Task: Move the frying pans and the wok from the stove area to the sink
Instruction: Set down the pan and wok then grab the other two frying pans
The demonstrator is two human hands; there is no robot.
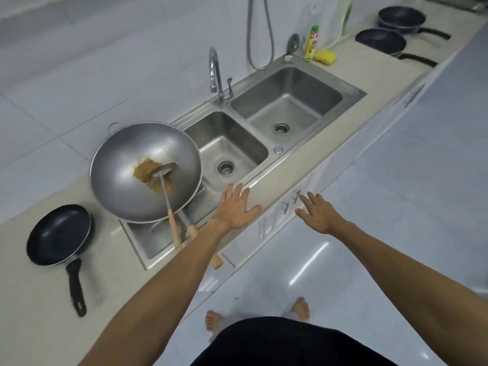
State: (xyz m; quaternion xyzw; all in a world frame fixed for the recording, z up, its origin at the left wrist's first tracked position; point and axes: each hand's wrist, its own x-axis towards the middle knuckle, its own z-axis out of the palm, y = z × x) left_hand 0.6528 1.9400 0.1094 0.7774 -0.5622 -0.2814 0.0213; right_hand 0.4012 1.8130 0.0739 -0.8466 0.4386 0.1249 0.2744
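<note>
A large steel wok (124,180) rests tilted on the left end of the sink (351,93), over the drainboard. It holds brown residue and a metal spatula (169,202) with a wooden handle. A black frying pan (59,233) lies on the counter left of the wok, handle toward me. Far right on the counter are a dark frying pan (380,42) and a stack of dark pans (401,18). My left hand (235,207) is open, fingers spread, over the sink's front rim just right of the wok. My right hand (317,212) is open in front of the cabinet, holding nothing.
The double sink has a faucet (216,72) behind the divider and a hose on the tiled wall. A dish soap bottle (311,43) and yellow sponge (325,57) sit behind the right basin. White cabinets (277,220) stand below the counter. My bare feet are on the tiled floor.
</note>
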